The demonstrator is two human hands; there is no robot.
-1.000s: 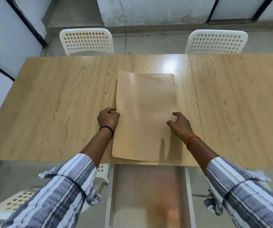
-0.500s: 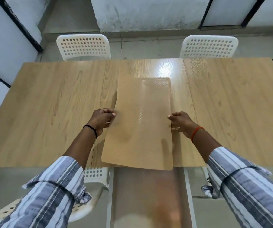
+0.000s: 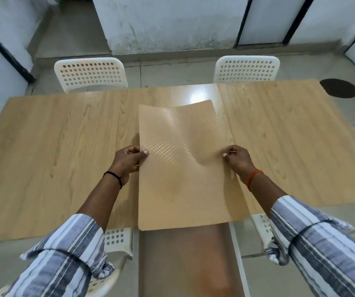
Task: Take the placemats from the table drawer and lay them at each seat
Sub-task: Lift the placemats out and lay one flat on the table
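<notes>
A tan, dimple-textured placemat is held above the middle of the wooden table, its long side running away from me and its far end curling up. My left hand pinches its left edge and my right hand pinches its right edge. Its near end overhangs the open table drawer below the table's front edge. The drawer's brown inside shows; I cannot tell if more mats lie in it.
Two white perforated chairs stand at the table's far side. More white chairs sit at the near side, left and right of the drawer. A dark round object lies on the floor at the far right.
Both hands went from resting flat on the mat to pinching its side edges. The mat has lifted off the table and its far end now curls upward.
</notes>
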